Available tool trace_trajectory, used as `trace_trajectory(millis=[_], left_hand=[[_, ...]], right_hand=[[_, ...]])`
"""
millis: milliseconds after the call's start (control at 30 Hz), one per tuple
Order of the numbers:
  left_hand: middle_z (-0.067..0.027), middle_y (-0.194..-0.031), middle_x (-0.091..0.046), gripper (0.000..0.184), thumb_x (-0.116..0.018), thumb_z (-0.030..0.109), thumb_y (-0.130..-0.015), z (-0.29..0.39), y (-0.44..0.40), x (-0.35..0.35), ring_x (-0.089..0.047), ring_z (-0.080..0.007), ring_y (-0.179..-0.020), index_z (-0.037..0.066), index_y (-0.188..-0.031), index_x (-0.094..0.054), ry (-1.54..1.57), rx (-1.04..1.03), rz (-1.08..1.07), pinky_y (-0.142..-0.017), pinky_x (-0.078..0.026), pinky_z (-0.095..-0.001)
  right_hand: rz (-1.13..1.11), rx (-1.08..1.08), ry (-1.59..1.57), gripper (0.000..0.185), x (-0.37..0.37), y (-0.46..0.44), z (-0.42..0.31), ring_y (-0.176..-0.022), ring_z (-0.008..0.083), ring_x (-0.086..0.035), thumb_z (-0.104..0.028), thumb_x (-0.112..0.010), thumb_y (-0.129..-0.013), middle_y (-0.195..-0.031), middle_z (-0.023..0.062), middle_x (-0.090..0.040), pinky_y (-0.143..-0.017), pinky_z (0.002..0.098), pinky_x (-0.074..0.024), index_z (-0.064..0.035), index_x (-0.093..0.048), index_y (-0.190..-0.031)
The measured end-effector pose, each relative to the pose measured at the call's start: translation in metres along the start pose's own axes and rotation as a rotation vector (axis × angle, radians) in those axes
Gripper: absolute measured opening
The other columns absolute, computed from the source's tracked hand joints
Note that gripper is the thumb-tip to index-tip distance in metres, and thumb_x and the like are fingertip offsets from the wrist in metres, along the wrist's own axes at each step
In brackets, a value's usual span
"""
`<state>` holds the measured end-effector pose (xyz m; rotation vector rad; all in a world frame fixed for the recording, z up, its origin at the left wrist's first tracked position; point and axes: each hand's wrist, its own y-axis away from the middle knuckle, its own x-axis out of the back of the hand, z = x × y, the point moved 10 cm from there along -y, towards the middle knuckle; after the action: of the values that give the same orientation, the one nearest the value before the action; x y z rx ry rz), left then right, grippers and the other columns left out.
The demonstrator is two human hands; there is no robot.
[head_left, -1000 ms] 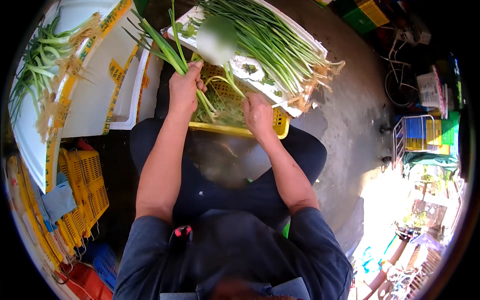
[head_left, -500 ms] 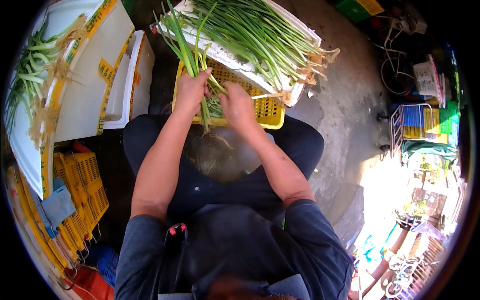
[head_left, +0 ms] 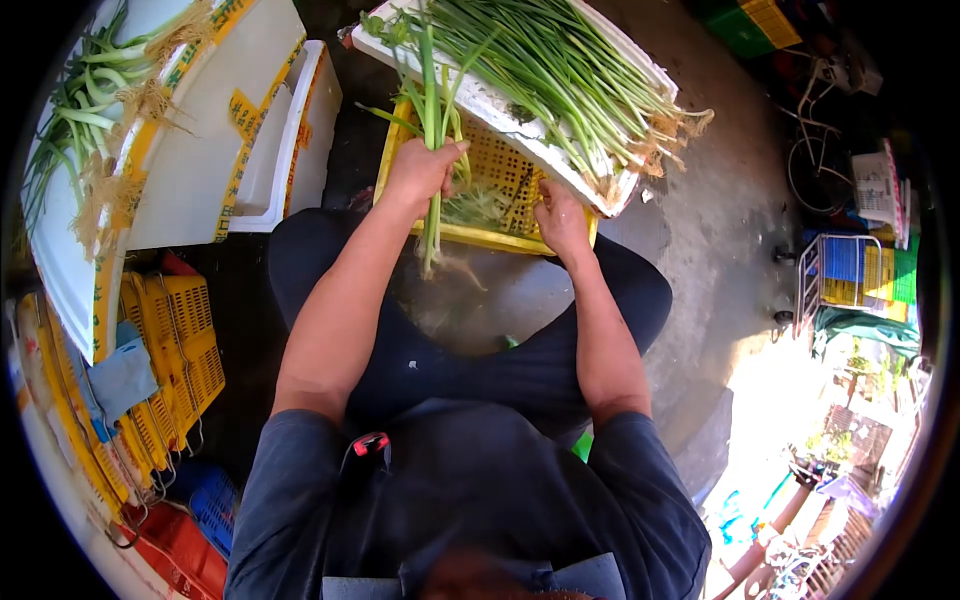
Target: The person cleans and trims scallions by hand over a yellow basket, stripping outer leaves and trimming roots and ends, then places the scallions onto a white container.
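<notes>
Scallions [head_left: 432, 105] in a small bunch stand out over the yellow crate [head_left: 482, 238], leaves pointing away from the person and pale root ends reaching past the crate's near rim. The left hand [head_left: 422, 170] has its fingers closed around the stalks. The bunch should be light; the stalks are likely firm but easily bruised, perhaps slippery if damp, and the leaf tips floppy. The lower, paler shafts look like the best hold, with a gentle squeeze.

The right hand [head_left: 563, 215] is at the crate's right side, its fingers curled; whether they pinch anything, I cannot tell. Blurred green scraps [head_left: 478, 205] lie in the crate. Just beyond, a white foam tray [head_left: 492, 105] carries a large scallion pile [head_left: 560, 85], with stringy roots overhanging its right end.

At far left, more scallions [head_left: 95, 120] lie on white foam. A foam box [head_left: 180, 185] there bears yellow tape [head_left: 243, 112] with green characters, too distorted to read; I can make out no brand.
</notes>
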<state>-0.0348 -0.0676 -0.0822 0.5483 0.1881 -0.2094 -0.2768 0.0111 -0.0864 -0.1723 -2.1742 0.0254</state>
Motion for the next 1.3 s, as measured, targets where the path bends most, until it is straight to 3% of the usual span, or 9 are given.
trace_trajectory(millis=[100, 267, 367, 500, 600, 667, 1000, 1133, 1300], left_hand=[[0.0007, -0.064, -0.048, 0.015, -0.069, 0.019, -0.092, 0.016, 0.003, 0.013, -0.046, -0.0114, -0.05, 0.006, -0.093, -0.061, 0.03, -0.091, 0.069, -0.048, -0.042, -0.0314], [0.0001, -0.067, -0.049, 0.015, -0.067, 0.017, -0.093, 0.056, 0.016, 0.043, -0.045, -0.012, -0.049, 0.006, -0.094, -0.058, 0.234, -0.246, 0.232, -0.049, -0.043, -0.0308], [-0.0003, -0.067, -0.048, 0.015, -0.067, 0.017, -0.093, 0.061, 0.015, 0.046, -0.045, -0.0123, -0.05, 0.005, -0.095, -0.058, 0.248, -0.275, 0.236, -0.049, -0.043, -0.0316], [-0.0003, -0.067, -0.048, 0.016, -0.069, 0.016, -0.092, 0.062, 0.011, 0.043, -0.045, -0.0115, -0.049, 0.005, -0.095, -0.057, 0.246, -0.291, 0.213, -0.048, -0.043, -0.0307], [0.0005, -0.064, -0.048, 0.015, -0.07, 0.015, -0.091, 0.063, 0.013, 0.039, -0.044, -0.0095, -0.046, 0.005, -0.092, -0.058, 0.288, -0.257, 0.242, -0.045, -0.043, -0.0278], [0.0006, -0.064, -0.048, 0.015, -0.07, 0.014, -0.091, 0.059, 0.012, 0.037, -0.045, -0.0094, -0.046, 0.005, -0.093, -0.058, 0.31, -0.249, 0.227, -0.045, -0.043, -0.0276], [0.0011, -0.064, -0.048, 0.017, -0.07, 0.016, -0.091, 0.058, 0.012, 0.032, -0.045, -0.0092, -0.046, 0.004, -0.095, -0.058, 0.344, -0.282, 0.21, -0.045, -0.042, -0.0276], [0.0003, -0.065, -0.051, 0.017, -0.071, 0.015, -0.09, 0.05, 0.008, 0.027, -0.045, -0.0095, -0.045, 0.005, -0.094, -0.058, 0.365, -0.27, 0.181, -0.045, -0.042, -0.0273], [-0.0033, -0.074, -0.059, 0.018, -0.072, 0.019, -0.091, 0.038, 0.003, 0.011, -0.049, -0.011, -0.05, 0.006, -0.094, -0.061, 0.362, -0.217, 0.122, -0.048, -0.044, -0.0283]], right_hand=[[-0.017, -0.082, -0.087, 0.032, -0.001, -0.002, 0.005, -0.094, 0.0406, -0.065, -0.012, -0.062, -0.086, -0.103, 0.0248, -0.068, -0.084, 0.0457, -0.0517, 0.0019, -0.065, -0.114], [0.041, -0.106, -0.19, 0.03, 0.014, -0.006, 0.007, -0.08, 0.0182, -0.066, -0.014, -0.063, -0.093, -0.094, 0.014, -0.071, -0.074, 0.0306, -0.0522, 0.0062, -0.065, -0.115], [0.153, -0.143, -0.336, 0.024, 0.037, -0.017, 0.004, -0.07, 0.0236, -0.066, -0.012, -0.063, -0.092, -0.084, 0.0187, -0.07, -0.068, 0.0346, -0.052, 0.0035, -0.068, -0.109], [0.448, 0.092, -0.071, 0.022, 0.112, -0.035, -0.058, -0.087, 0.0376, -0.065, -0.012, -0.064, -0.091, -0.094, 0.0237, -0.067, -0.078, 0.0412, -0.0516, 0.0043, -0.068, -0.105], [0.436, 0.182, 0.291, 0.021, 0.102, -0.058, -0.041, -0.086, 0.0408, -0.065, -0.01, -0.062, -0.09, -0.094, 0.0243, -0.068, -0.078, 0.0466, -0.0515, 0.0033, -0.068, -0.105], [0.129, 0.01, 0.424, 0.025, 0.061, -0.08, 0.01, -0.088, 0.0419, -0.064, -0.019, -0.065, -0.086, -0.092, 0.0237, -0.068, -0.083, 0.0494, -0.0491, -0.0011, -0.069, -0.102], [0.134, 0.082, 0.612, 0.023, 0.043, -0.081, -0.004, -0.083, 0.0405, -0.066, -0.023, -0.062, -0.086, -0.083, 0.0213, -0.07, -0.086, 0.0518, -0.0462, -0.0035, -0.071, -0.096], [0.3, 0.223, 0.385, 0.023, 0.067, -0.076, -0.052, -0.081, 0.0427, -0.066, -0.02, -0.062, -0.09, -0.086, 0.0245, -0.07, -0.087, 0.0532, -0.0467, -0.0016, -0.068, -0.102], [0.189, -0.014, -0.008, 0.016, 0.054, -0.043, -0.098, -0.071, 0.0413, -0.065, -0.014, -0.063, -0.091, -0.076, 0.0238, -0.065, -0.068, 0.0492, -0.0498, -0.0015, -0.065, -0.102]])
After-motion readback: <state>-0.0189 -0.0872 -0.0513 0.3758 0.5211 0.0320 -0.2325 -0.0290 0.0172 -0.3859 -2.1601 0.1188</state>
